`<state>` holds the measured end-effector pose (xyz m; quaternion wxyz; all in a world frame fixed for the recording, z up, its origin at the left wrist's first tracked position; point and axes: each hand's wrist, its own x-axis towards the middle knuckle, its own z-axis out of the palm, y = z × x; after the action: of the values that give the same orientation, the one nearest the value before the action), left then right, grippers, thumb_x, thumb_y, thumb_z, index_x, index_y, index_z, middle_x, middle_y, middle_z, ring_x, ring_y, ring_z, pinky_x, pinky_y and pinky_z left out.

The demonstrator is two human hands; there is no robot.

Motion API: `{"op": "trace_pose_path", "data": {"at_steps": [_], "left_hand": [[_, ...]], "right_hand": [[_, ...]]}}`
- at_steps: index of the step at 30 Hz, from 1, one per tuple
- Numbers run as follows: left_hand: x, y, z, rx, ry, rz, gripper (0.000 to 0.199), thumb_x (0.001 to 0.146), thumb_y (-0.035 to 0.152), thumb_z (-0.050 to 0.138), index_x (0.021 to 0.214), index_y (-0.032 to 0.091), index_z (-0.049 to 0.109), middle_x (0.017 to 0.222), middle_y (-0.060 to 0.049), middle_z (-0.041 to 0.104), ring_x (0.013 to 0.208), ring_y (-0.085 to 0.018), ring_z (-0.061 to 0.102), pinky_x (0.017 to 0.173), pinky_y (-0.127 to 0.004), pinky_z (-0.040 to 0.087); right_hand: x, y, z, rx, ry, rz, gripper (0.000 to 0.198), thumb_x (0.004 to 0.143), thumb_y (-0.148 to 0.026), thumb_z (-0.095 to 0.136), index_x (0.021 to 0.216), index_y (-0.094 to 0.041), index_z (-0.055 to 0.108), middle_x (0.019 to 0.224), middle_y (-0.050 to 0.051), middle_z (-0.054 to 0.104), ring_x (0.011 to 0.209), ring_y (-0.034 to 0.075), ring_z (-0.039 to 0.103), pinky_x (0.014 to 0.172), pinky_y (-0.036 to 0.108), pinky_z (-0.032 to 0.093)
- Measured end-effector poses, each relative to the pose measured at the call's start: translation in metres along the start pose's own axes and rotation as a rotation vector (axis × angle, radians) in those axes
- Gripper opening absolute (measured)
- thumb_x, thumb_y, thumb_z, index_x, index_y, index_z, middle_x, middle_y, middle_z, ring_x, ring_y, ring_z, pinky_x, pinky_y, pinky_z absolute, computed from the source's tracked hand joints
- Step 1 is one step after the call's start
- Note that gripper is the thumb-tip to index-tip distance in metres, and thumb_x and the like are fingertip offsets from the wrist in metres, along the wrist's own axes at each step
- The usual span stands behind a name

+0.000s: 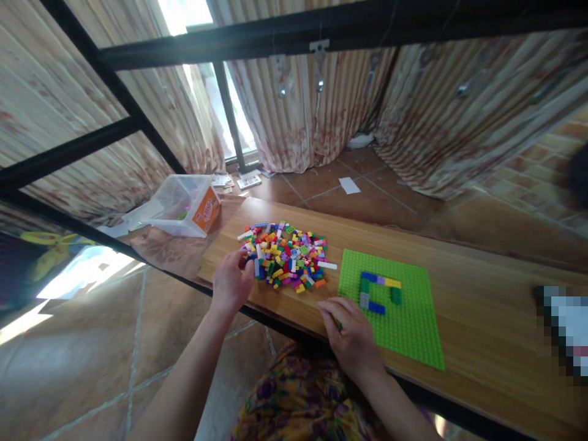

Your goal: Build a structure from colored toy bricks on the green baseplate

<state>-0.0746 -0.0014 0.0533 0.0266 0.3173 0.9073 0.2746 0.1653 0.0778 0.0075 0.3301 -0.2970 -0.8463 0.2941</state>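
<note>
Left hand [232, 283] is curling loosely over the left edge of the heap of small multicoloured plastic bricks [287, 256], mid-frame on the wooden counter [482, 294]. Right hand [351, 334], fingers curled around something unclear, is resting at the near-left corner of the flat green studded baseplate [408, 318]; bare counter is stretching rightward.

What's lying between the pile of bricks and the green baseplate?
Only bare wooden table between the brick pile and the green baseplate; a white brick juts toward it, head view.
</note>
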Motion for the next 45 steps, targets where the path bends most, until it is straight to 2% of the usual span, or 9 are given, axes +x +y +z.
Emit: {"op": "trace_pose_path", "data": {"at_steps": [3, 6, 11, 15, 20, 24, 33, 39, 45], "left_hand": [[-0.026, 0.019, 0.002, -0.294, -0.110, 0.180, 0.029, 0.086, 0.029, 0.056, 0.111, 0.018, 0.066, 0.098, -0.006, 0.068, 0.084, -0.018, 0.066, 0.076, -0.029, 0.054], [-0.048, 0.036, 0.011, -0.508, -0.264, 0.303, 0.020, 0.088, 0.025, 0.056, 0.103, 0.019, 0.068, 0.100, -0.005, 0.067, 0.091, -0.016, 0.066, 0.085, -0.028, 0.053], [-0.063, 0.054, 0.016, -0.718, -0.381, 0.304, 0.018, 0.087, 0.021, 0.058, 0.102, 0.020, 0.068, 0.100, -0.005, 0.068, 0.093, -0.017, 0.066, 0.087, -0.029, 0.054], [-0.071, 0.057, 0.013, -0.811, -0.439, 0.262, 0.016, 0.084, 0.019, 0.061, 0.100, 0.018, 0.066, 0.097, -0.005, 0.069, 0.091, -0.016, 0.065, 0.086, -0.029, 0.054], [-0.081, 0.049, 0.021, -0.860, -0.433, 0.172, 0.016, 0.080, 0.014, 0.063, 0.095, 0.016, 0.064, 0.092, -0.005, 0.068, 0.087, -0.016, 0.065, 0.083, -0.029, 0.055], [-0.083, 0.043, 0.025, -0.821, -0.397, 0.172, 0.017, 0.081, 0.014, 0.062, 0.097, 0.017, 0.065, 0.096, -0.006, 0.070, 0.089, -0.017, 0.066, 0.082, -0.029, 0.055], [-0.087, 0.035, 0.024, -0.635, -0.317, 0.354, 0.027, 0.080, 0.008, 0.062, 0.103, 0.021, 0.067, 0.097, -0.005, 0.070, 0.091, -0.019, 0.066, 0.085, -0.031, 0.054], [-0.086, 0.019, 0.029, -0.592, -0.223, 0.291, 0.030, 0.080, 0.003, 0.055, 0.101, 0.021, 0.067, 0.101, -0.006, 0.068, 0.093, -0.018, 0.065, 0.083, -0.030, 0.054], [-0.082, 0.003, 0.031, -0.526, -0.156, 0.289, 0.025, 0.083, 0.007, 0.055, 0.102, 0.020, 0.066, 0.102, -0.007, 0.066, 0.092, -0.018, 0.065, 0.083, -0.030, 0.055]], "right_hand": [[0.002, -0.007, -0.003, 0.120, 0.028, 0.102, 0.020, 0.093, -0.025, 0.051, 0.097, -0.022, 0.070, 0.094, 0.007, 0.071, 0.090, 0.019, 0.065, 0.083, 0.035, 0.053], [0.008, -0.015, -0.007, 0.234, 0.027, 0.219, 0.023, 0.093, -0.031, 0.051, 0.106, -0.021, 0.068, 0.099, 0.008, 0.071, 0.089, 0.018, 0.066, 0.082, 0.033, 0.053], [0.023, -0.026, -0.010, 0.358, 0.007, 0.220, 0.031, 0.091, -0.035, 0.056, 0.117, -0.022, 0.065, 0.100, 0.007, 0.070, 0.087, 0.017, 0.065, 0.081, 0.032, 0.053], [0.028, -0.026, -0.007, 0.413, -0.014, 0.200, 0.023, 0.092, -0.035, 0.055, 0.102, -0.023, 0.071, 0.098, 0.007, 0.071, 0.089, 0.018, 0.066, 0.080, 0.031, 0.053], [0.021, -0.019, 0.000, 0.437, -0.058, 0.230, 0.021, 0.091, -0.035, 0.056, 0.092, -0.022, 0.073, 0.092, 0.006, 0.073, 0.087, 0.019, 0.068, 0.078, 0.032, 0.053], [0.019, -0.015, 0.006, 0.440, -0.097, 0.259, 0.023, 0.090, -0.037, 0.056, 0.091, -0.022, 0.073, 0.089, 0.006, 0.073, 0.083, 0.019, 0.068, 0.075, 0.030, 0.053], [0.029, -0.011, 0.011, 0.386, -0.054, 0.342, 0.028, 0.088, -0.042, 0.057, 0.088, -0.020, 0.074, 0.087, 0.005, 0.075, 0.082, 0.020, 0.068, 0.071, 0.030, 0.052], [0.059, 0.013, 0.012, 0.142, 0.063, 0.188, 0.025, 0.086, -0.040, 0.058, 0.088, -0.020, 0.073, 0.094, 0.008, 0.073, 0.088, 0.022, 0.066, 0.082, 0.037, 0.050], [0.077, 0.028, 0.023, -0.012, 0.010, 0.066, 0.026, 0.088, -0.035, 0.051, 0.088, -0.019, 0.072, 0.090, 0.008, 0.071, 0.082, 0.021, 0.064, 0.077, 0.036, 0.049]]}}
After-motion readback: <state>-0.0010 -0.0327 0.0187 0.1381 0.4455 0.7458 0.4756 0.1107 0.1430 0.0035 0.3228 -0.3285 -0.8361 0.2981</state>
